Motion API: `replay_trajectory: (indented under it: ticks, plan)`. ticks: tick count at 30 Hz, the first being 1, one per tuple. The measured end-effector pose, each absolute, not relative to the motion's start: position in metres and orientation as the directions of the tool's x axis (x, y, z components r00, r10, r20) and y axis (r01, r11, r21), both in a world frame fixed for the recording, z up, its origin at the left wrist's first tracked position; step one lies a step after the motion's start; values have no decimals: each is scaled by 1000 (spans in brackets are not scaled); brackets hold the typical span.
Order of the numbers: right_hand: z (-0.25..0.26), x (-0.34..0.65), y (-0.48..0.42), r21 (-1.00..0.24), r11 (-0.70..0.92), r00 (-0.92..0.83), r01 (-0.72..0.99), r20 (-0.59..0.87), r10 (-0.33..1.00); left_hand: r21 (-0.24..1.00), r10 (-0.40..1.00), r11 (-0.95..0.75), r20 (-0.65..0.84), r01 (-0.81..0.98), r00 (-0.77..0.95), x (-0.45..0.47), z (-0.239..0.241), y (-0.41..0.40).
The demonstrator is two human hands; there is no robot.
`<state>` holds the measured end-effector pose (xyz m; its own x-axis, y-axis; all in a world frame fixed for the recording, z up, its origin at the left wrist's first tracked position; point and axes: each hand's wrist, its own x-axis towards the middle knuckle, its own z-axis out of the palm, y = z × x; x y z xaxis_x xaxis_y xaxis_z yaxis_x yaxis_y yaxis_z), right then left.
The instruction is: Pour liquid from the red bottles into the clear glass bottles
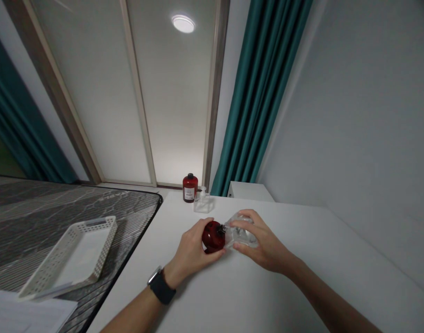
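Note:
My left hand (194,247) is closed around a dark red bottle (212,239), which is tilted with its dark neck toward the right. In my right hand (258,240), fingers and thumb grip a clear bottle (243,232) lying nearly on its side. Its near end meets the neck of the red bottle above the white table (233,291). Whether the two mouths touch is too small to tell. Farther back stands another red bottle (189,188) with a dark cap and a white label. Beside it is a clear bottle with a white pump (203,202).
Left of the table, a dark striped surface (135,203) bears a white perforated basket (106,249) and some white paper (28,312). Behind the table are a white box-like piece (250,191), a green curtain (260,92) and sliding panels (173,106). A wall (364,115) borders the right.

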<state>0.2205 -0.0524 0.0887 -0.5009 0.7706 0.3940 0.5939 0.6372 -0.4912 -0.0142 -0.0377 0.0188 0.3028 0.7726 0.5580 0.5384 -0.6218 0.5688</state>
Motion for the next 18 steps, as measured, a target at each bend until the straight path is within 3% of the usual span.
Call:
replay_trajectory:
  ticks: [18]
  plan:
    - [93,219,-50,-485,652,-525,583,387,758,594,787,-606,545,529,290,-14,17,-37]
